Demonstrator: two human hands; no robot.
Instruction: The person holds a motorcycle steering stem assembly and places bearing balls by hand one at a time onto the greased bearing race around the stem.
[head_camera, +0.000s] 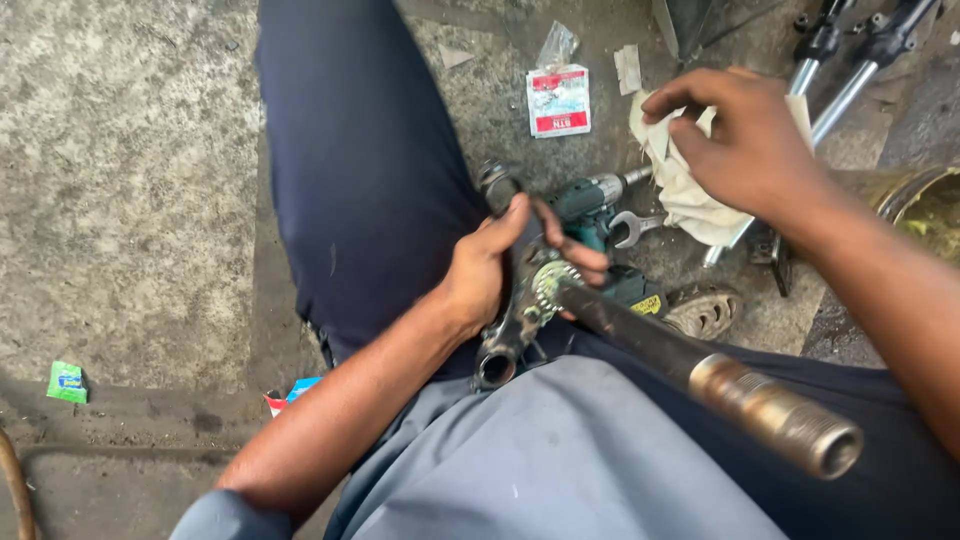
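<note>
A black fork yoke with a long steering stem (640, 340) rests across my lap; its threaded metal end points toward the lower right. My left hand (490, 265) grips the yoke near the bearing race, thumb over the top. My right hand (745, 140) reaches out above the floor and pinches a dirty white rag (685, 195) that lies beside two chrome fork tubes (830, 75).
On the concrete floor lie a teal cordless drill (590, 205), an open-end spanner (630, 228), a small red-and-white packet (558, 100) and a green wrapper (67, 382). My leg in dark trousers (360, 160) stretches forward. A rusty round rim (915, 195) sits at right.
</note>
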